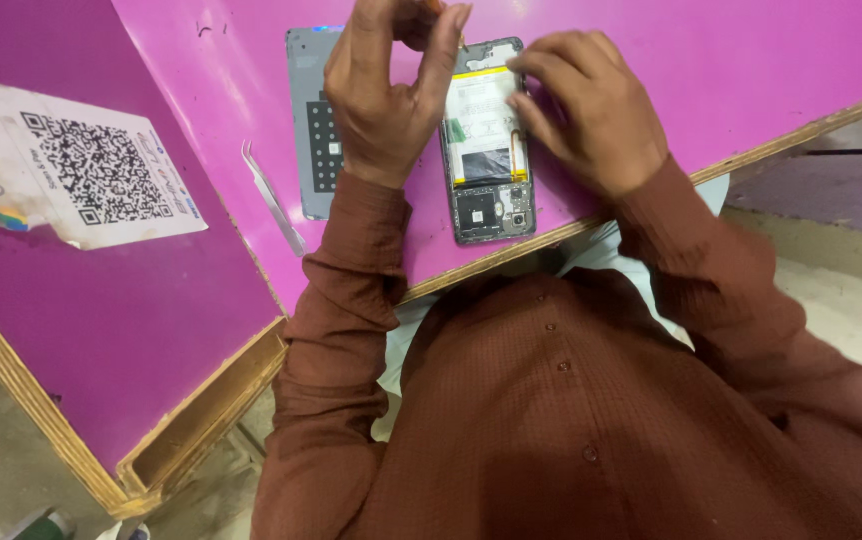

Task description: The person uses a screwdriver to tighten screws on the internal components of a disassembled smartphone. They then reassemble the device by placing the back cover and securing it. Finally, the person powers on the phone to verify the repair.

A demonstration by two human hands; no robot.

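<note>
The left hand [391,95] is raised above the table with its fingers drawn together at the top, thumb and forefinger pinched on something small and orange-brown that barely shows at the upper edge; what it is cannot be made out. The right hand [586,110] lies with its fingers curled and its fingertips pressing on the upper right edge of an opened phone [486,160], holding nothing closed in its grip.

The phone lies flat on the pink table [731,70], back removed, showing a pale battery with a yellow border, a dark patch lower down and circuit parts at the end nearest the person. Just beside it, partly hidden under the left hand and wrist, lies the grey back cover [309,120] with a dark dotted panel on it. Further left, a thin metal pair of tweezers [273,198] rests near the seam between two table surfaces. Well apart, at the far left, a white printed card [81,165] with a square code pattern is on the table.
</note>
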